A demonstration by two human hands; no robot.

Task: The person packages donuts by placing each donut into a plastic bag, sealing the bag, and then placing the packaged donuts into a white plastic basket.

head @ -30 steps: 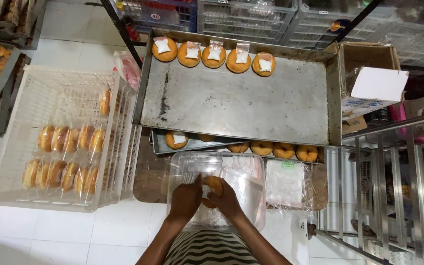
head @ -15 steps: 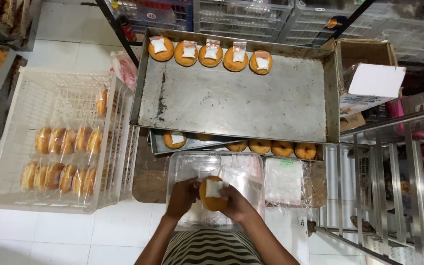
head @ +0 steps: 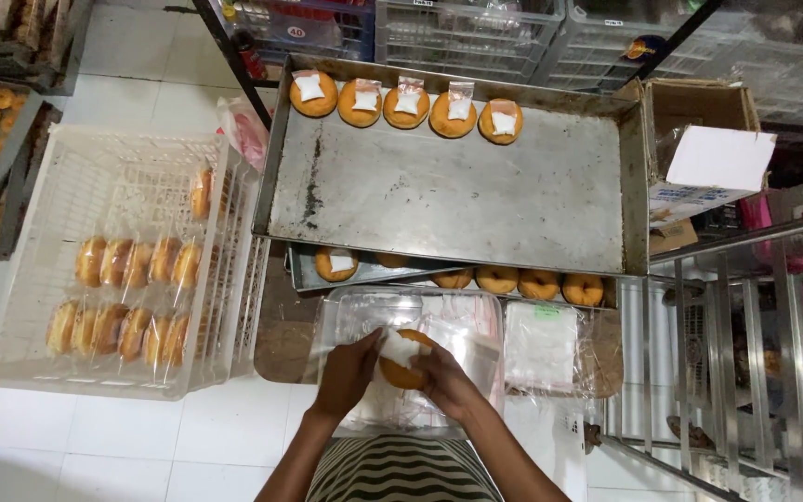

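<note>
Doughnut [head: 403, 364] with white sachet on top is sitting between both hands, just above the clear plastic tub [head: 364, 311]; left hand [head: 348, 372] and right hand [head: 446, 379] are closing fingers on its opposite sides. Beyond, the steel tray [head: 457, 200] is carrying five sachet-topped doughnuts along its far edge; the white crate [head: 113, 186], left, is holding bagged ones.

Both forearms reach forward from bottom of frame, converging at centre. Left hand [head: 348, 372] and right hand [head: 443, 379] held close together, fingers curled inward in a pinch grip, thumbs up top, wrists slightly bent
</note>
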